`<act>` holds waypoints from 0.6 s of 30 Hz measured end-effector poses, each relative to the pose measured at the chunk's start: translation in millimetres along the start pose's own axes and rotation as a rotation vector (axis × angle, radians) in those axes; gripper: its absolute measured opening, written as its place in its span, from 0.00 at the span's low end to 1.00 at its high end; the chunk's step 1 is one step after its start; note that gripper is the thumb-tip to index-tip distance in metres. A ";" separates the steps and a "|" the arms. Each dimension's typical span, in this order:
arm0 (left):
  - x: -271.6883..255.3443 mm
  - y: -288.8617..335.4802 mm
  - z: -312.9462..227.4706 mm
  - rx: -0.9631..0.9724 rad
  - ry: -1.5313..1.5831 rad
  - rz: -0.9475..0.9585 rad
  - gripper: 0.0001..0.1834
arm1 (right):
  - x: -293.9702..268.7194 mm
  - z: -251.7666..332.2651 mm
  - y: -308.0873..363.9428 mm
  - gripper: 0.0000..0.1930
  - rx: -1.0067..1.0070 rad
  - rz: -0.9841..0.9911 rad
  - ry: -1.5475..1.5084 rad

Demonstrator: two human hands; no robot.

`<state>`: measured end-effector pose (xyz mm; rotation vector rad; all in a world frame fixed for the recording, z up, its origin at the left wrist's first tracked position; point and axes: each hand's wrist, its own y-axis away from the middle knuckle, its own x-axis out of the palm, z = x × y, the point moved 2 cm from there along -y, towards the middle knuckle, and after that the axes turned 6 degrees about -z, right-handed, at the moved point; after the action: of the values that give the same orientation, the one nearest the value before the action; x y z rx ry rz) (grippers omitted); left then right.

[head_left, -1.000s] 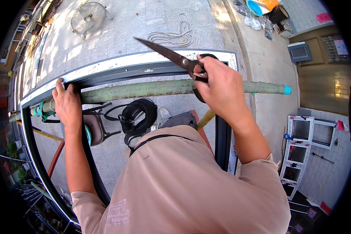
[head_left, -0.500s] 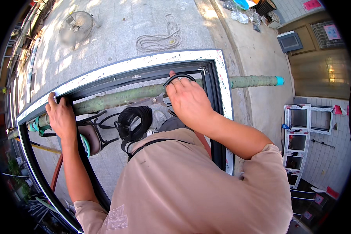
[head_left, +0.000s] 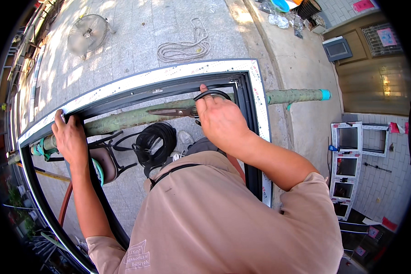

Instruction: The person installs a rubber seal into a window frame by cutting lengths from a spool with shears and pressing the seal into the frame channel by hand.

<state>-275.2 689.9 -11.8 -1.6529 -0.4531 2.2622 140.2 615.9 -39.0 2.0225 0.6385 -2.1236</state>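
A dark window frame point(head_left: 169, 73) with white protective film along its face lies in front of me, resting across a green-wrapped pole point(head_left: 123, 120). At its far left corner, my left hand point(head_left: 72, 141) is closed over the frame, fingertips on the filmed edge and beside a dark crossbar. A pair of scissors point(head_left: 171, 112) with black loop handles is in my right hand point(head_left: 223, 119), near the far right inner corner. Their blades point left above the pole. One finger of that hand reaches to the frame's inner channel. My right palm hides part of the handles.
Below the frame lies a coil of black strip point(head_left: 154, 145), with a stool point(head_left: 106, 163) to its left. A looped rope point(head_left: 182, 51) and a fan point(head_left: 87, 34) are beyond the far edge. More filmed frames point(head_left: 347, 164) lean at the right wall.
The scissors' blades have swung slightly up and now show more plainly over the pole. My left hand keeps its place on the frame. The whole view has shifted a little.
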 end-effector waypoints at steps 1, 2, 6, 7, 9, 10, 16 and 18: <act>-0.5 0.1 -0.2 0.002 0.005 -0.003 0.08 | 0.4 -0.4 0.2 0.22 0.005 -0.012 -0.014; -0.9 -0.2 0.4 0.004 0.008 -0.005 0.08 | 0.2 -0.5 0.2 0.22 0.012 -0.013 -0.022; -1.1 -1.1 0.2 0.007 0.007 -0.010 0.08 | -2.6 -1.5 0.4 0.19 0.045 0.036 -0.047; -1.3 -1.2 0.3 0.004 0.008 -0.007 0.08 | -2.2 -1.1 0.4 0.18 0.053 0.063 -0.050; -1.8 -1.1 -0.9 -0.005 0.014 0.000 0.08 | -0.3 0.7 1.7 0.17 0.046 0.015 -0.012; -2.4 -1.3 -1.5 -0.009 0.012 0.006 0.08 | 0.4 1.2 2.0 0.17 0.042 -0.009 0.007; -1.0 -0.9 0.1 -0.017 -0.002 0.010 0.08 | -1.4 -5.5 6.4 0.12 0.122 0.021 0.063; -0.8 -3.3 -2.8 -0.022 -0.009 0.014 0.08 | -1.9 -8.3 8.1 0.11 0.101 0.026 0.035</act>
<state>-272.1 692.7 -10.5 -1.6625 -0.4709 2.2835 151.2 611.5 -38.8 2.1117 0.5165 -2.1521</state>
